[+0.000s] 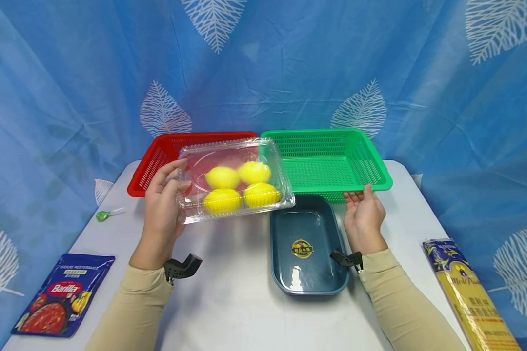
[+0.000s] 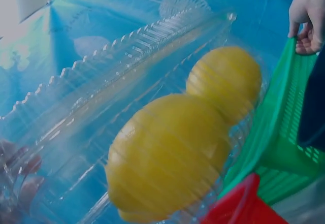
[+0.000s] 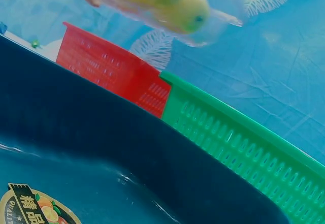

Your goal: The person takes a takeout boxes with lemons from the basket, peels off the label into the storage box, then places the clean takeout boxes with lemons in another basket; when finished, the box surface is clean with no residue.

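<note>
My left hand [image 1: 161, 214] grips the left end of a clear plastic box [image 1: 274, 151] and holds it tilted above the table. Several yellow lemons [image 1: 221, 177] sit inside, showing through the plastic; two fill much of the left wrist view. Beneath the box stands a red slotted basket [image 1: 142, 168], partly hidden by it. To its right is a green slotted basket [image 1: 322, 187], with nothing seen inside. My right hand [image 1: 363, 222] pinches this basket's front rim near the right corner, as the left wrist view also shows.
In front of the green basket lies a dark blue tray [image 1: 307, 273] with a gold fruit label. A blue Barilla sauce pouch [image 1: 63, 297] and a green lollipop [image 1: 102, 215] lie at left. A yellow pasta packet [image 1: 470, 297] lies along the right edge. A blue leaf-print curtain [image 1: 281, 63] hangs behind.
</note>
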A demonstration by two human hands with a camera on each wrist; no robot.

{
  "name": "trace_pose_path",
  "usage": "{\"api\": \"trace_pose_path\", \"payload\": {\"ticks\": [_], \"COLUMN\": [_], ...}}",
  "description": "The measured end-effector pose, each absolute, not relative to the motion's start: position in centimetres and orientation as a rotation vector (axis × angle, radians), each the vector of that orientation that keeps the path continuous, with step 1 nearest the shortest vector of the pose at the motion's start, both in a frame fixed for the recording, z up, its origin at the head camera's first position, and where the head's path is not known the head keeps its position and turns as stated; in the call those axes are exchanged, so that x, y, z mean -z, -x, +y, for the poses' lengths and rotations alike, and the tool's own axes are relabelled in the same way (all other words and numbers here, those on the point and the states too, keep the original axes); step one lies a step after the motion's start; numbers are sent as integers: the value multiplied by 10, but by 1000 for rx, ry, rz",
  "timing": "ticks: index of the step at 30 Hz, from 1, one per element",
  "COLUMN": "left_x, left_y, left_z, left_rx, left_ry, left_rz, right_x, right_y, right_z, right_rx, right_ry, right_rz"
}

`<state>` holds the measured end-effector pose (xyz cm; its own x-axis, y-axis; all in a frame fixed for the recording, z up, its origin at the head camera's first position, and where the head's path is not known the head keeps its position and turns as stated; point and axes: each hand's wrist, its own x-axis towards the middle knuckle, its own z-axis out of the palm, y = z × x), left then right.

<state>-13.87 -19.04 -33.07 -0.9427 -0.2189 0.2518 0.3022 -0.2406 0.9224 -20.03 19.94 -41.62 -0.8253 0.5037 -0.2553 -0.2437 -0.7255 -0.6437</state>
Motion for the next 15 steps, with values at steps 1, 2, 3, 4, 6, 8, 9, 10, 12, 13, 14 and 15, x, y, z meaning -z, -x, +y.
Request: {"api": "trace_pose_path", "payload": {"ticks": [1, 2, 3, 4, 6, 8, 9, 10, 12, 13, 14, 15], "left_x": [330, 329, 328, 327, 326, 326, 325, 325, 324, 324, 324, 324], "left_y": [144, 149, 155, 160, 170, 181, 186, 191, 202, 207, 212, 216], "left_z": [-187, -183, -180, -176, -168, -158, -153, -148, -139, -134, -130, -126], "left_rx": [2237, 2236, 2228, 2217, 2178, 2129, 2113, 2108, 2115, 2118, 2129, 2137], "left_ry": [113, 122, 134, 142, 145, 138, 132, 130, 126, 120, 118, 116], "left_rz": [-1682, -1672, -1668, -1672, -1696, -1733, -1746, -1751, -1739, -1734, -1722, -1709], "right_x": [416, 416, 416, 416, 416, 417, 417, 417, 417, 417, 417, 417], "right_y": [200, 200, 200, 200, 200, 199, 199, 199, 198, 198, 199, 199], "right_z": [199, 199, 199, 199, 199, 199, 199, 199, 199, 199, 199, 199], "right_rx": [-2522, -2522, -2522, -2523, -2524, -2521, -2521, -2523, -2520, -2519, -2519, -2518], "right_ry": [589, 589, 586, 585, 585, 581, 580, 580, 575, 572, 569, 565], "right_rz": [-852, -854, -860, -862, -867, -877, -876, -871, -877, -879, -881, -882]}}
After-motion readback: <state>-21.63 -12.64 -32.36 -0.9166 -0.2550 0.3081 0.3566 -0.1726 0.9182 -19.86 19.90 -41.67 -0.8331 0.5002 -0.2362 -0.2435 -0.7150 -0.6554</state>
